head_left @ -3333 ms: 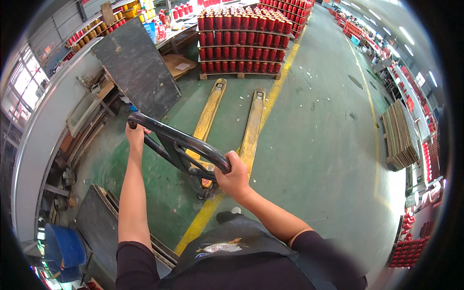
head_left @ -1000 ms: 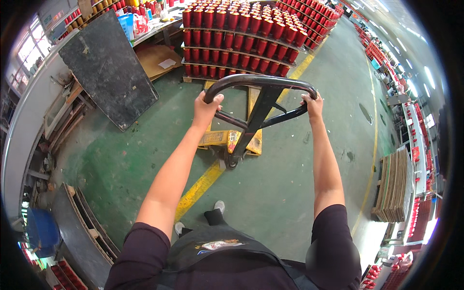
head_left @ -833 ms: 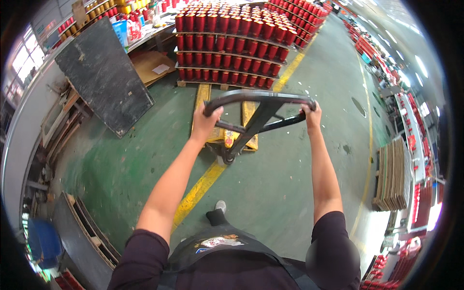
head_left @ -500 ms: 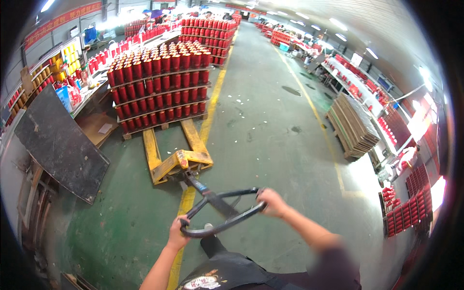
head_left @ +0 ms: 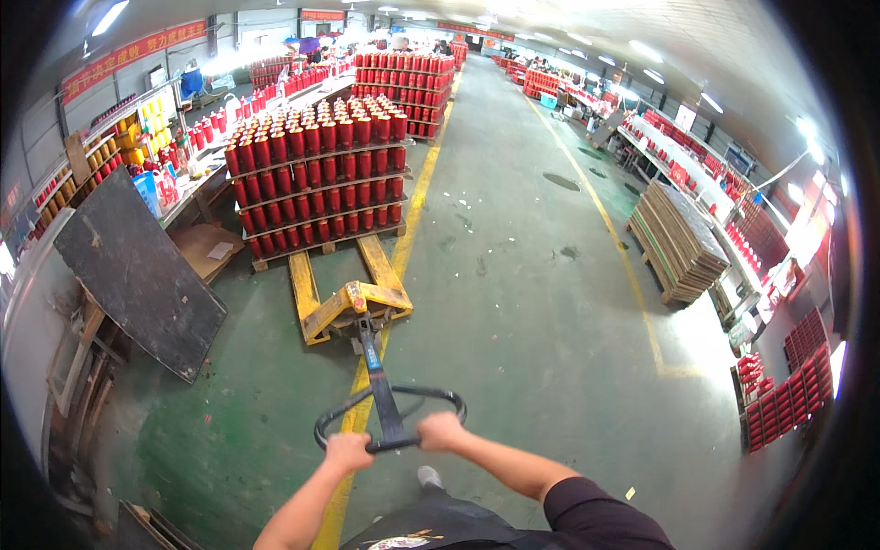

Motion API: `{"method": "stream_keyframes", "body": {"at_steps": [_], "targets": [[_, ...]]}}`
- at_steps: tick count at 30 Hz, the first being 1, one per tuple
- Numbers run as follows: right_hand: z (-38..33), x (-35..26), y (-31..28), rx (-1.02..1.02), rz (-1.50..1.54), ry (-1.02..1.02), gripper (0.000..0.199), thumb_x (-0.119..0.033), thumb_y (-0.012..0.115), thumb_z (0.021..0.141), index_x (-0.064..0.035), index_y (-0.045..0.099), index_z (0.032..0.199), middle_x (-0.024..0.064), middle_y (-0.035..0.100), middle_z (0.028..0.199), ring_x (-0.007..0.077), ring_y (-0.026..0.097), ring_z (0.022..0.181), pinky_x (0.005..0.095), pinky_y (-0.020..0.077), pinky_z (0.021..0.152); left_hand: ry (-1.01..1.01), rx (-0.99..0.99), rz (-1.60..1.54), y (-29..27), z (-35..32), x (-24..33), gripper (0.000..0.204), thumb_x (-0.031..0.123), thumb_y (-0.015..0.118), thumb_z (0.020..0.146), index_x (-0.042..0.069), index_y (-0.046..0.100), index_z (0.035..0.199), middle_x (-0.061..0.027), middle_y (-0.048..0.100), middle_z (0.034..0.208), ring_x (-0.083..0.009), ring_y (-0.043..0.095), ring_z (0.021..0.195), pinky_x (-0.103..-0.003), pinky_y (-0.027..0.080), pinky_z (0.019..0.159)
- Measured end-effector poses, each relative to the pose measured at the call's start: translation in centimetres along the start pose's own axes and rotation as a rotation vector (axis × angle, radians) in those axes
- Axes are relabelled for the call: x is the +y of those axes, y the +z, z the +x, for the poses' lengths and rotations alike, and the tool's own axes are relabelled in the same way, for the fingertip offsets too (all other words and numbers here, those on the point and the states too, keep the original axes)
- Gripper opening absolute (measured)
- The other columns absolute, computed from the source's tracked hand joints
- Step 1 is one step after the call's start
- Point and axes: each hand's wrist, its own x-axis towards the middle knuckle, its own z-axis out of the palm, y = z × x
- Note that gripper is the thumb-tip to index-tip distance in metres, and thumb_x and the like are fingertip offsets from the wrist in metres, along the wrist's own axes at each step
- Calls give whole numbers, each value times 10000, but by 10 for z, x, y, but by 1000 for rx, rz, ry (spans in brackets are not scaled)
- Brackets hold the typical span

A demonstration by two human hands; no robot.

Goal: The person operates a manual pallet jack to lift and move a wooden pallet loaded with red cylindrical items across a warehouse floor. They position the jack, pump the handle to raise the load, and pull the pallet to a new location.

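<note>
My left hand [head_left: 349,452] is closed on the near bar of a black loop handle [head_left: 390,446], left of its middle. On the same bar, just right of the shaft, my right hand [head_left: 441,431] is closed too. The handle's shaft runs forward to a yellow pallet jack [head_left: 357,301]. Its two forks reach under a wooden pallet [head_left: 327,247], their far ends hidden. Tiers of red cylinders with shiny gold tops [head_left: 312,137] stand on that pallet, separated by thin boards.
A dark board [head_left: 142,275] leans at the left, beside a workbench [head_left: 197,188]. Behind the load stands another red stack [head_left: 403,82]. Piled flat boards [head_left: 676,243] and red racks [head_left: 788,399] line the right. Yellow lines [head_left: 605,229] mark the floor.
The loop handle has swung from slanted to nearly straight toward me. My right hand has moved left and down, from the loop's right end to the near bar. Both hands are closer together.
</note>
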Motion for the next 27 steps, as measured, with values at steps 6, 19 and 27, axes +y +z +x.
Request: {"method": "stream_keyframes", "body": {"at_steps": [6,19,27], "targets": [[44,29,-42,492,50,-60,206,-314,674,653,-108,671,650,130,648,641,332,656,613,440,521,561,-41,301,54,-50,58,-17,171,267,662,603,137,657,714,-113,670,705,-328,669,687,-463,502,600],[40,50,-34,551,183,-185,103,-185,631,644,-99,603,693,126,628,702,355,635,691,475,492,579,-21,383,94,-38,53,-5,151,206,675,584,117,597,677,-127,648,691,-319,638,664,-448,423,617],[0,34,45,199,136,-115,133,-203,648,667,-95,620,739,131,636,720,356,652,727,481,510,616,-111,284,59,43,2,32,140,145,658,543,135,529,598,-103,561,584,-316,592,595,-435,361,590]]}}
